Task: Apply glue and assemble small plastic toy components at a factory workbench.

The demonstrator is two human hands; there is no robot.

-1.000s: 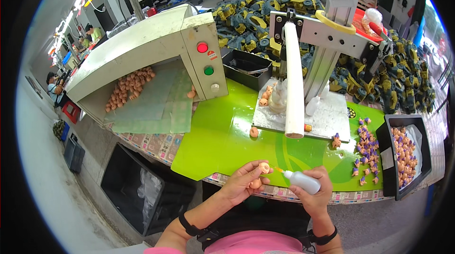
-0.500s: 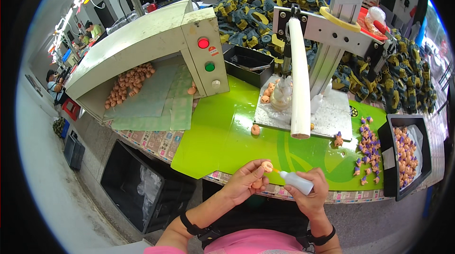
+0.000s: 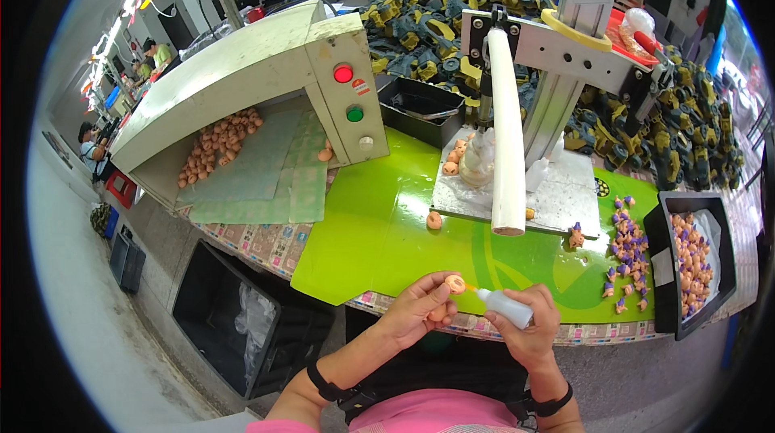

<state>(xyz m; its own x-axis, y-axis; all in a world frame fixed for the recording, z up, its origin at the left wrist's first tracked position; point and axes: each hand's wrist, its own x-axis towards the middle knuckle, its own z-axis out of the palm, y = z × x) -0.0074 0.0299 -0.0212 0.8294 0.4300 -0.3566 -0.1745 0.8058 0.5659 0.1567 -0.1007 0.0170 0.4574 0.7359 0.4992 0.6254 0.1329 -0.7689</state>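
My left hand [image 3: 417, 309] pinches a small peach-coloured doll head [image 3: 454, 284] between thumb and fingertips, its hollow opening showing. A second peach piece [image 3: 438, 313] sits lower in the same hand, partly hidden by the fingers. My right hand [image 3: 529, 325] is wrapped round a white squeeze bottle [image 3: 505, 309], tilted toward the left. Its thin orange nozzle points at the doll head's opening; whether the tip touches cannot be made out. On the green mat beyond my hands lie a loose doll head [image 3: 434, 221] and a small figure with a purple part [image 3: 576, 236].
A press [image 3: 507, 134] on a metal plate stands ahead. Left is a beige machine [image 3: 242, 54] with doll heads inside. Purple-and-peach figures [image 3: 628, 243] lie right, beside a black bin [image 3: 666, 271] of peach parts. A black crate [image 3: 218, 328] sits lower left; yellow-grey toy parts [image 3: 654, 126] pile up behind.
Hands, doll head and bottle hold almost the same position. The view has shifted very slightly.
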